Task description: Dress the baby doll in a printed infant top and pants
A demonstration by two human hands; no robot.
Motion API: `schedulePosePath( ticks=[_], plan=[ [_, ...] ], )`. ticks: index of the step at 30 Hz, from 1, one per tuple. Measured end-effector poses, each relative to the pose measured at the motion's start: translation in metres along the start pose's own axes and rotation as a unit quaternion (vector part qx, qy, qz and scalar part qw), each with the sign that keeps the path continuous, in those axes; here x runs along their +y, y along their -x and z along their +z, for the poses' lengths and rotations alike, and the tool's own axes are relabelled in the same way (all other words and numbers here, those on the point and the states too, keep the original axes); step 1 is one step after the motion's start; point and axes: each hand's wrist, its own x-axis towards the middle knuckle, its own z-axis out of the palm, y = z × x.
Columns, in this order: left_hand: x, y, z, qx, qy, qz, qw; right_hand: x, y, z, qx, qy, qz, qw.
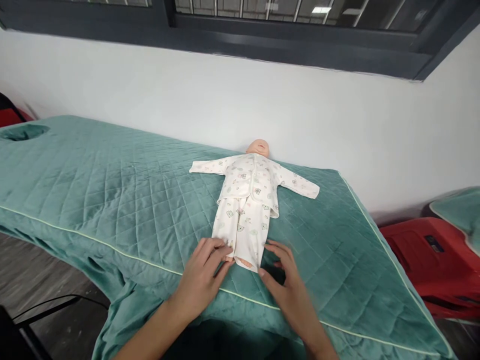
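Observation:
A baby doll [258,147] lies on its back on a green quilted bed cover, arms stretched sideways. It wears a white printed jacket [249,177] and matching trousers [243,225]. My left hand [204,272] is at the hem of the trouser leg on the left, its thumb and fingers closed on the cloth around the doll's foot. Beside the other hem is my right hand [283,280], thumb and fingers apart, the thumb tip at the hem's edge. The doll's feet barely show inside the leg openings, and its hands are hidden in the sleeves.
The green quilted cover [150,200] drapes over the bed's front edge and has a face hole [24,132] at the far left. A white wall [150,95] stands behind, below a dark window frame [262,42]. A red plastic object [431,255] is at the right.

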Motion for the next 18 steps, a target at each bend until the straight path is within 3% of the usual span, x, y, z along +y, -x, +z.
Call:
schedulePosePath(
  ticks=[7,18],
  plan=[
    [0.002,-0.001,-0.001,0.009,0.05,-0.013,0.999,-0.048,-0.01,0.045,0.003,0.209,-0.175,0.962],
    [-0.006,0.007,-0.001,0.013,0.074,0.008,0.997,-0.037,-0.024,0.059,0.058,0.29,-0.168,0.94]
  ],
)
